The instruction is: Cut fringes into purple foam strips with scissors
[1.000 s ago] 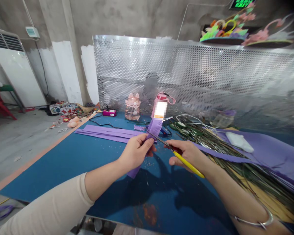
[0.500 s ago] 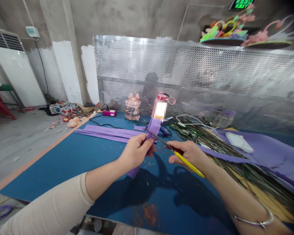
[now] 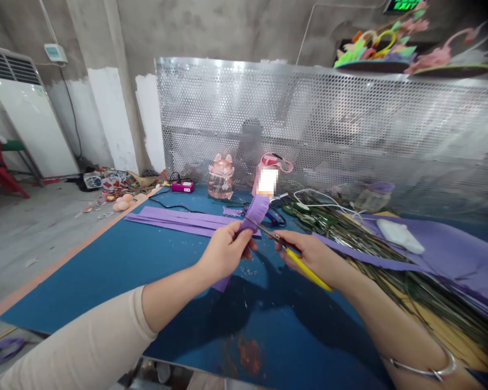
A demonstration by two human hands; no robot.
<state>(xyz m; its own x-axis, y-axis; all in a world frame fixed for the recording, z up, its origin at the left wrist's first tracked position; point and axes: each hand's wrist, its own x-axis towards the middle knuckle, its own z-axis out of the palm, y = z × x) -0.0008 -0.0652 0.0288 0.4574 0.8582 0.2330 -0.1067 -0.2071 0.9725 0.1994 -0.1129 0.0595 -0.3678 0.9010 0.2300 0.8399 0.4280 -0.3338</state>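
Observation:
Between the thumb and fingers of my left hand point(image 3: 223, 250) is a purple strip point(image 3: 258, 210). Its upper part curls away from me and shows fine cuts along one edge; a lower end hangs beneath my hand. My right hand point(image 3: 309, 254) grips scissors point(image 3: 307, 269) with yellow handles. Their blades point up and left and meet the strip just above my left thumb. Whether the blades are fully closed cannot be made out. Several flat purple strips point(image 3: 179, 221) lie on the blue table point(image 3: 106, 276) beyond my left hand.
A pink bottle point(image 3: 220, 177) and a magenta power adapter point(image 3: 182, 187) stand at the back, before a perforated metal panel point(image 3: 211, 103). To the right lie many dark green stems point(image 3: 361, 244), a purple sheet point(image 3: 463, 249) and a white packet point(image 3: 400, 236).
The scissors and my right hand have shifted slightly left and up, with the handles closer together. My left hand still holds the strip in nearly the same place.

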